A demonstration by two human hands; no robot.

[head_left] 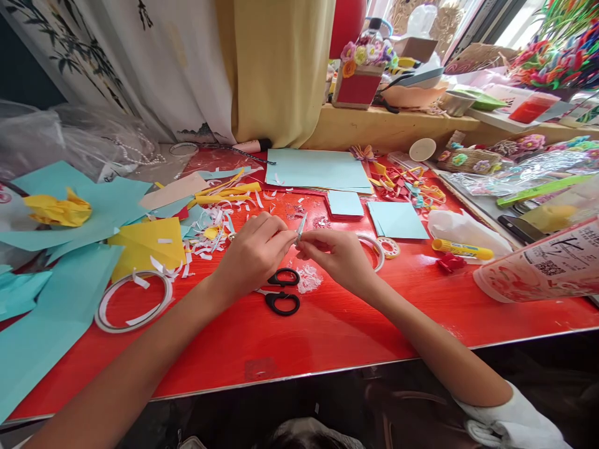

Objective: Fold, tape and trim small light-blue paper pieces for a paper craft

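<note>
Over the middle of the red table, my left hand (pixel 262 246) and my right hand (pixel 332 252) meet fingertip to fingertip. Between them is a small, narrow piece of light blue paper (pixel 302 226), pinched by both hands and pointing up and away. Its lower end is hidden by my fingers. Beneath my hands lie black-handled scissors (pixel 282 304), their blades partly covered by my left hand. A little pile of white shreds (pixel 309 279) sits beside the handles. Past my right hand, a tape roll (pixel 377 252) is partly covered, with a smaller roll (pixel 389 247) touching it.
Blue sheets (pixel 318 168) and small blue squares (pixel 345 204) lie at the back. Paper scraps (pixel 210 231), yellow paper (pixel 150 243) and a large tape roll (pixel 103 312) are left. At right are a yellow glue stick (pixel 462 249) and a tilted plastic cup (pixel 543 268).
</note>
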